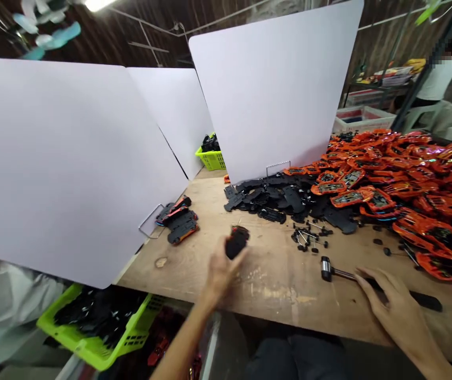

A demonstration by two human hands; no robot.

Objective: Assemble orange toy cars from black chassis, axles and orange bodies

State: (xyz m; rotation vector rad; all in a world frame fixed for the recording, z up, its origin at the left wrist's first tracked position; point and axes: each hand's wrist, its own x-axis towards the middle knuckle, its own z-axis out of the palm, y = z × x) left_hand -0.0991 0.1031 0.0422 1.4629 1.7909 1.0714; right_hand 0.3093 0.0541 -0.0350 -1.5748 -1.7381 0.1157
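Between the thumb and fingers of my left hand is a toy car, its black underside showing and some orange at its far end. It is over the middle of the wooden table and slightly blurred. My right hand lies over the handle of a small mallet, with thumb and forefinger loosely stretched out and a gap between them. The mallet lies on the table, its head pointing left. Two or more toy cars lie underside up at the left edge, near the white panel.
Black chassis plates lie behind a cluster of wheel axles. Orange car bodies fill the right side. White panels border the table. A green basket of black parts sits below left. A person is at the back right.
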